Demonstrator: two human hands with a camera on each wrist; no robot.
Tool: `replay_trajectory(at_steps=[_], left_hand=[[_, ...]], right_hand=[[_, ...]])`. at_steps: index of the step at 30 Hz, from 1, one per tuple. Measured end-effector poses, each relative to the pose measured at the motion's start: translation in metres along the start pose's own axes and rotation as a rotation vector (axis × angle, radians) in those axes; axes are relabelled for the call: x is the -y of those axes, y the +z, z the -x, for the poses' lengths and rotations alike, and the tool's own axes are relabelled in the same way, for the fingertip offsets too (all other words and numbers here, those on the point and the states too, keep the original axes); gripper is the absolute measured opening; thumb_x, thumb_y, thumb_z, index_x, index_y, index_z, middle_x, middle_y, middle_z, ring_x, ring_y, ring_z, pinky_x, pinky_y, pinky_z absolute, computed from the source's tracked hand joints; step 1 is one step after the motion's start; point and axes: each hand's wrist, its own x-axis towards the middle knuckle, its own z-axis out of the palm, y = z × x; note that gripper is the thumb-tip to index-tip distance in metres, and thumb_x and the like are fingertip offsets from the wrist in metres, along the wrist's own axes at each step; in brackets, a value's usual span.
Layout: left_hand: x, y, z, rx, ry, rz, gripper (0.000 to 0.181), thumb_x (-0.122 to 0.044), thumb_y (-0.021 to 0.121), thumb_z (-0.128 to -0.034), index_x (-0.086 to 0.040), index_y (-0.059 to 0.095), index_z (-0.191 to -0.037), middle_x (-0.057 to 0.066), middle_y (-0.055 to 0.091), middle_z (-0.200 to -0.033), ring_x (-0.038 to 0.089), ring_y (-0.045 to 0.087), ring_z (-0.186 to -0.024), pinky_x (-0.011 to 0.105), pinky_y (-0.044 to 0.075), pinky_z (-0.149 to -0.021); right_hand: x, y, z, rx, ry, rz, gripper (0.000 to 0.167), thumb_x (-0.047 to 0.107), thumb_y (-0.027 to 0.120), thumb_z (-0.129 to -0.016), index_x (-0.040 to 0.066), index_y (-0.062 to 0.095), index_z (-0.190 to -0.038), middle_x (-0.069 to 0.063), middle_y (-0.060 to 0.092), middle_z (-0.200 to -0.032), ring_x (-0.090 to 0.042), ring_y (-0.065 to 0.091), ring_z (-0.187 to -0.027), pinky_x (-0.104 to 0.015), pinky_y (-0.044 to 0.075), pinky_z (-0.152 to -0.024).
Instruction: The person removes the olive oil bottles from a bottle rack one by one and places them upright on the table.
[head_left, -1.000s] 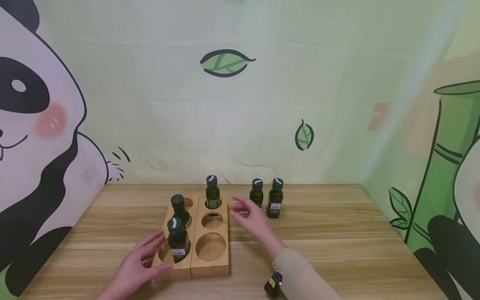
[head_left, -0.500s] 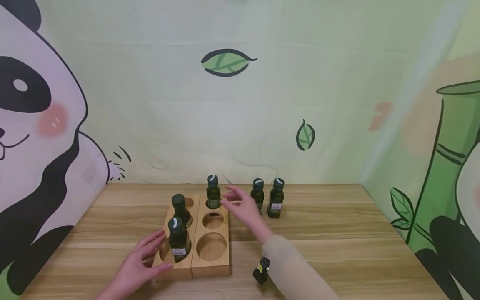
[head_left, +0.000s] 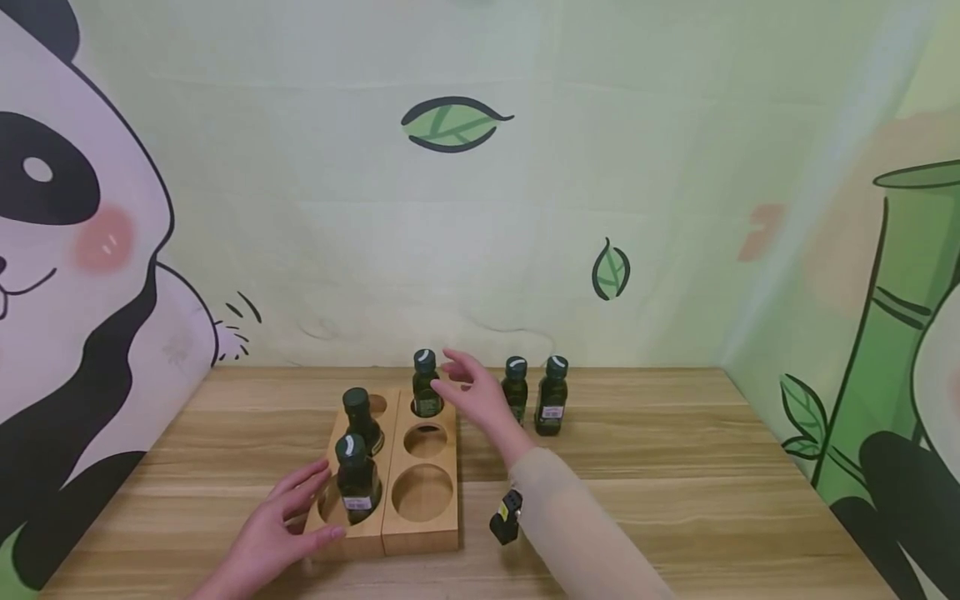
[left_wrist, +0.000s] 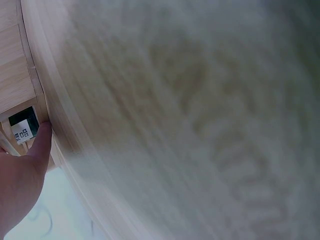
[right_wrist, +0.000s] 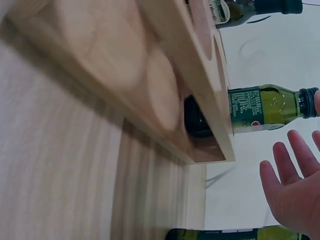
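Note:
A wooden holder (head_left: 420,537) with round holes holds three dark bottles. My right hand (head_left: 480,400) is at the back right bottle (head_left: 426,387), fingers spread and extended at its right side; the right wrist view shows this green bottle (right_wrist: 265,107) standing in its hole, with a fingertip at its cap and the hand (right_wrist: 295,195) beside it. My left hand (head_left: 273,529) rests at the holder's front left corner, fingers relaxed, around the front left bottle (head_left: 357,479) without gripping it. Behind that stands another bottle (head_left: 362,423). In the left wrist view a finger of the left hand (left_wrist: 25,185) touches the wood.
Two more dark bottles, one (head_left: 514,390) partly behind my right hand and one (head_left: 551,396) beside it, stand on the wooden table (head_left: 637,500) right of the holder. A small black device (head_left: 506,517) is at my right sleeve. A printed cloth (head_left: 525,208) hangs behind.
My right hand has moved left and away from me, from beside the holder to the back right bottle. My left hand and the bottles have stayed in place.

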Motion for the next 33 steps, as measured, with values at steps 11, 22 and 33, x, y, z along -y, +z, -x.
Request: replay_trajectory(at_steps=[11, 22, 33], left_hand=[[0.001, 0.0, 0.001, 0.003, 0.008, 0.022, 0.079, -0.026, 0.087, -0.0774, 0.004, 0.051, -0.141, 0.014, 0.037, -0.151, 0.046, 0.051, -0.123, 0.043, 0.057, -0.085], [0.001, 0.0, -0.001, 0.009, -0.003, -0.002, 0.081, -0.029, 0.087, -0.0773, 0.004, 0.05, -0.142, 0.014, 0.036, -0.151, 0.046, 0.053, -0.121, 0.044, 0.057, -0.084], [0.001, 0.0, 0.0, 0.003, 0.008, 0.001, 0.08, -0.027, 0.087, -0.0772, 0.004, 0.05, -0.141, 0.014, 0.037, -0.151, 0.046, 0.053, -0.121, 0.044, 0.057, -0.084]], right_hand=[[0.008, 0.007, -0.007, 0.021, 0.026, -0.068, 0.057, 0.022, 0.07, -0.094, 0.01, 0.049, -0.146, -0.018, 0.054, -0.14, -0.034, 0.048, -0.13, -0.051, 0.04, -0.107], [0.012, 0.011, -0.01, 0.046, 0.075, -0.069, 0.058, 0.026, 0.07, -0.095, 0.014, 0.048, -0.147, -0.013, 0.052, -0.144, -0.032, 0.045, -0.133, -0.048, 0.042, -0.106], [0.011, 0.018, -0.014, 0.045, 0.087, -0.075, 0.055, 0.025, 0.068, -0.096, 0.013, 0.05, -0.146, -0.015, 0.053, -0.142, -0.033, 0.045, -0.133, -0.049, 0.041, -0.107]])
